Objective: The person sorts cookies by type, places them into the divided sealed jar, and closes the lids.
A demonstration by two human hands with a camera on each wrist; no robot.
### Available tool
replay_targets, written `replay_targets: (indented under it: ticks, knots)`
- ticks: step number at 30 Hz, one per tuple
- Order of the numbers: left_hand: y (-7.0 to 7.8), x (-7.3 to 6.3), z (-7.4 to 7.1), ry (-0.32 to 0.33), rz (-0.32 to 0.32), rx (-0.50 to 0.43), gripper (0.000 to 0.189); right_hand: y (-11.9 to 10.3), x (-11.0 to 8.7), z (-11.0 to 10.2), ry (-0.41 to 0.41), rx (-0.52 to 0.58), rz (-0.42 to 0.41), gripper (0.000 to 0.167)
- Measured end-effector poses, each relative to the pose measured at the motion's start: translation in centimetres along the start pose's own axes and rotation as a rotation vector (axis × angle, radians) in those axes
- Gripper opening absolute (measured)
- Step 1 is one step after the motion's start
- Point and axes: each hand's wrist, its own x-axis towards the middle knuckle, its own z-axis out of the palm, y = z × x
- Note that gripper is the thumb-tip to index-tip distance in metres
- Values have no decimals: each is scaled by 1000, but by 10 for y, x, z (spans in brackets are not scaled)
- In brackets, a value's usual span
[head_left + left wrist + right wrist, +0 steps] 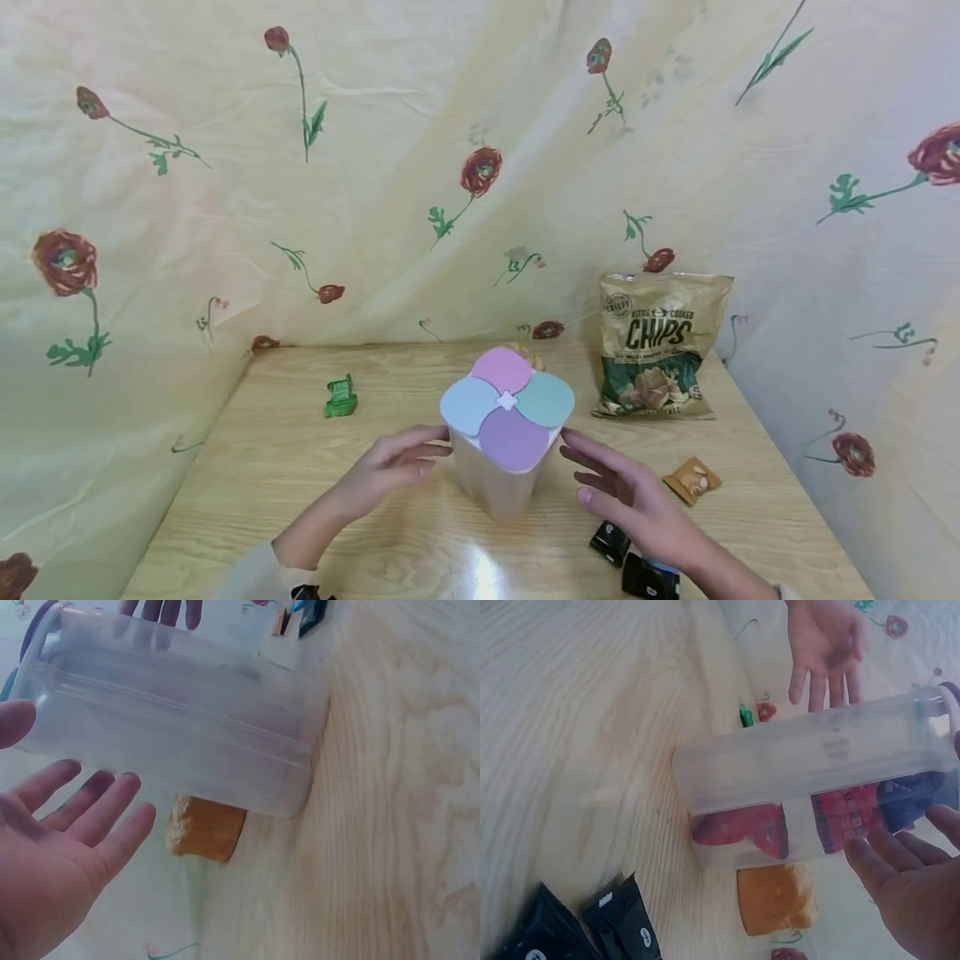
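A tall translucent plastic container stands upright on the table, its lid made of pink, green, purple and pale blue petals. My left hand is at its left side, fingertips right by the wall below the lid. On the opposite side my right hand has its fingers extended, the tips close to the upper wall. Neither hand curls round the container. In the right wrist view, red packets and a dark blue packet show through the container's wall.
Behind the container sits a bread-like brown block. A chips bag stands at the back right, an orange packet in front of it. Black packets lie by my right forearm. A green packet is at the left.
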Motion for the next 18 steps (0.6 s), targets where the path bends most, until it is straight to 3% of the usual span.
replay_targets:
  ticks: [9, 18]
  knots:
    - [2, -14, 19, -45, 125, -39, 50, 5, 13, -4, -4, 80, 42, 59]
    - [2, -24, 26, -34, 113, -105, 49, 14, 28, -9, -37, 106, 13, 61]
